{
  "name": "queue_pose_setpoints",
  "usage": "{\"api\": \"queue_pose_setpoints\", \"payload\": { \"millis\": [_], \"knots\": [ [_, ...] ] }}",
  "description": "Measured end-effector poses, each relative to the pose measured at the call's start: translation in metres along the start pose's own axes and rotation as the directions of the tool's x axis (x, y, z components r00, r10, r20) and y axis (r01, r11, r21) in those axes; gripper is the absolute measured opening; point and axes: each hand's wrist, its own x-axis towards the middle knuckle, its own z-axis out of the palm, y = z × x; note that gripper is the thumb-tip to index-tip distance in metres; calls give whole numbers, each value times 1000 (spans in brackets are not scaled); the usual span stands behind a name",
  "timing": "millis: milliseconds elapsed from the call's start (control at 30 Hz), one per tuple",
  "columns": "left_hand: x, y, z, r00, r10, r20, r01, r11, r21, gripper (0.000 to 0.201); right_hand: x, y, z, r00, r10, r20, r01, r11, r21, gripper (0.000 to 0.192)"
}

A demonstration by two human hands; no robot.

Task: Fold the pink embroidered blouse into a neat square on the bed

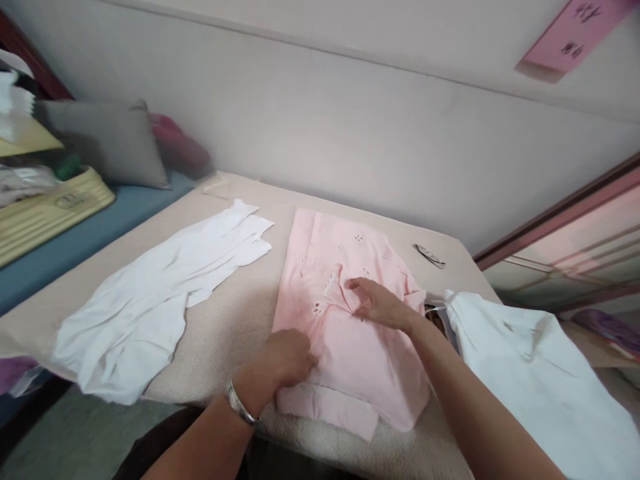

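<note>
A pink garment (pixel 350 353) with small eyelet flowers lies spread and folded on the padded table (pixel 220 347). My left hand (pixel 287 360), a silver bangle at its wrist, is closed on the garment's lower left part, where the cloth creases toward the fingers; the fingertips are mostly hidden. Higher up, my right hand (pixel 377 303) rests over the garment with thumb and forefinger apart, beside a raised, gathered fold with a paler edge. Left of the garment lies a crumpled white cloth piece (pixel 160 287).
Eyeglasses (pixel 429 256) lie near the table's back right. White fabric (pixel 540 373) drapes at the right. A yellow basket (pixel 60 200) and grey cushion (pixel 107 140) stand on the blue surface at the left. The wall (pixel 325 127) with a pink note (pixel 575 33) runs behind.
</note>
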Motion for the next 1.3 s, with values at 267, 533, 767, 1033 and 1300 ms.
{"api": "queue_pose_setpoints", "payload": {
  "millis": [267,533,767,1033,1300],
  "knots": [
    [1,-4,3,997,-13,74,12,1000,17,34,26,16,11,938,246,-244,-184,950,251,29],
    [-3,0,-5,986,-60,158,66,997,-31,35,38,54,-5,556,602,-573,-529,788,315,33],
    [3,-2,3,1000,25,-7,-26,998,-50,40,37,53,5,509,555,-658,-600,777,191,45],
    [14,-1,10,998,33,-50,-35,998,-49,42,59,39,28,821,415,-392,-530,809,-254,36],
    [7,-4,5,998,59,9,-58,995,-82,71,68,72,-38,687,508,-520,-576,817,37,25]
  ]
}}
